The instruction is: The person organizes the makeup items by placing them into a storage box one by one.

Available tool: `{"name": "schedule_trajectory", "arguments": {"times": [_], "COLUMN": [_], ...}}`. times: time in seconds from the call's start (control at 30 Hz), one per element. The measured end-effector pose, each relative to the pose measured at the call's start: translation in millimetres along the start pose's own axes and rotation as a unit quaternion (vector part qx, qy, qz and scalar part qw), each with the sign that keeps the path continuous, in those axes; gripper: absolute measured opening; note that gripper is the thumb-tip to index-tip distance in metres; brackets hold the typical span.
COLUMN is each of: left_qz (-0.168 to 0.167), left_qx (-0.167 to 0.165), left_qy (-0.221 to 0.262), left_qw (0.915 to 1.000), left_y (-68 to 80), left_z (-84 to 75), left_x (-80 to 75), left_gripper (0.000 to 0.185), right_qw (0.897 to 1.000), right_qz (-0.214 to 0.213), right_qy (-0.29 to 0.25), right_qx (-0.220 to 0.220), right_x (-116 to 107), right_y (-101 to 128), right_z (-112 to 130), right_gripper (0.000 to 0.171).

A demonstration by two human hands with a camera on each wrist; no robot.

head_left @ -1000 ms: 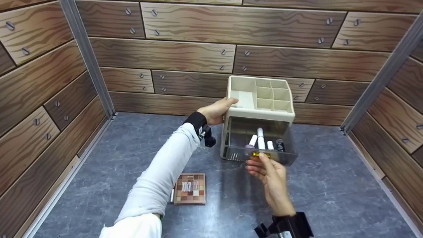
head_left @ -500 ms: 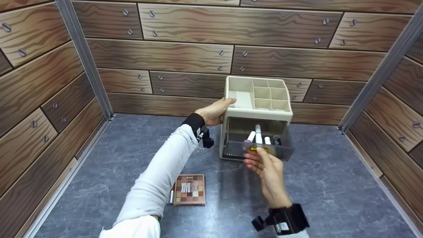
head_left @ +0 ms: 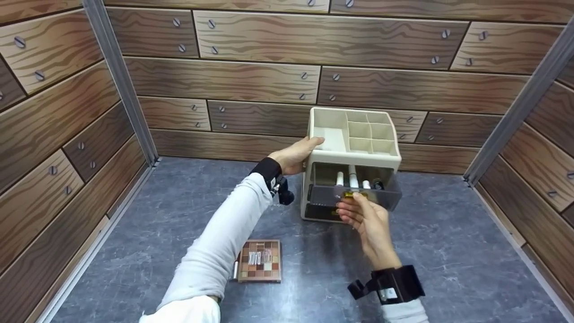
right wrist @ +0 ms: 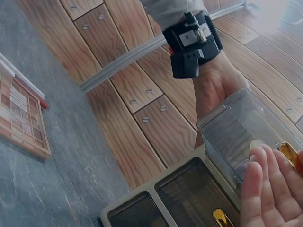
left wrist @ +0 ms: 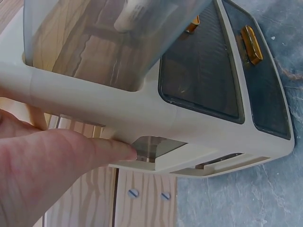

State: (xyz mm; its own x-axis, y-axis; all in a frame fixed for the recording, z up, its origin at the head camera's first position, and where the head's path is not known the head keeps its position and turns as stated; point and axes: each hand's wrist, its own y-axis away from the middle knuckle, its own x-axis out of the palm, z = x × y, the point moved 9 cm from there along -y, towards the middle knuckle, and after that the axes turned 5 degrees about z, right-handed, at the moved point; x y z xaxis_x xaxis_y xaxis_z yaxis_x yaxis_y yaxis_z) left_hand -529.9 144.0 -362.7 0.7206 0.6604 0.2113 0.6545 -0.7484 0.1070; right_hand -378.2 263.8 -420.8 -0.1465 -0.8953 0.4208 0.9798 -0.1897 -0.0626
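A grey marbled table top (head_left: pixel 157 215) lies between walls with a printed pattern of wood planks (head_left: pixel 251 40). At the far middle of it stands a cream plastic organiser box with open compartments on top (head_left: pixel 354 134). Its upper smoky transparent drawer (head_left: pixel 354 190) stands partly out toward the near side, with some white tubes and a small dark bottle (head_left: pixel 357 179) lying inside; the drawer's long axis runs left to right, and it slides near to far.

The left hand (head_left: pixel 293 154) rests flat on the left side of the box, fingers straight, holding nothing. The right hand (head_left: pixel 365 220) is directly near of the drawer front, and its fingertips pinch the small golden handle (head_left: pixel 353 194). On the near left lies a square eyeshadow palette in brown tones (head_left: pixel 259 261), well apart from both hands.
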Motion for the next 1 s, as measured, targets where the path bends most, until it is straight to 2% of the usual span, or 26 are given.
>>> {"name": "schedule_trajectory", "arguments": {"times": [0.4,0.63,0.87,1.0], "left_qz": [-0.017,-0.005,-0.015,0.000], "left_qx": [0.001,0.009,0.006,0.013], "left_qy": [-0.018,-0.013,-0.014,-0.008], "left_qw": [0.9997,0.9999,0.9998,0.9999], "left_y": [2.0,0.0,2.2,1.5], "left_z": [0.5,-1.2,-0.6,-3.2], "left_x": [-4.2,-1.7,-3.5,-1.6], "left_gripper": [0.038,0.040,0.039,0.041], "right_qw": [1.000,1.000,1.000,1.000], "right_qz": [-0.006,-0.016,-0.011,-0.009], "right_qy": [0.003,-0.002,-0.003,0.001], "right_qx": [0.013,0.011,0.026,0.030], "right_x": [2,4,6,6], "right_y": [-36,-51,-65,-71], "right_z": [-2,-1,-2,0], "right_gripper": [0.028,0.028,0.027,0.027]}}
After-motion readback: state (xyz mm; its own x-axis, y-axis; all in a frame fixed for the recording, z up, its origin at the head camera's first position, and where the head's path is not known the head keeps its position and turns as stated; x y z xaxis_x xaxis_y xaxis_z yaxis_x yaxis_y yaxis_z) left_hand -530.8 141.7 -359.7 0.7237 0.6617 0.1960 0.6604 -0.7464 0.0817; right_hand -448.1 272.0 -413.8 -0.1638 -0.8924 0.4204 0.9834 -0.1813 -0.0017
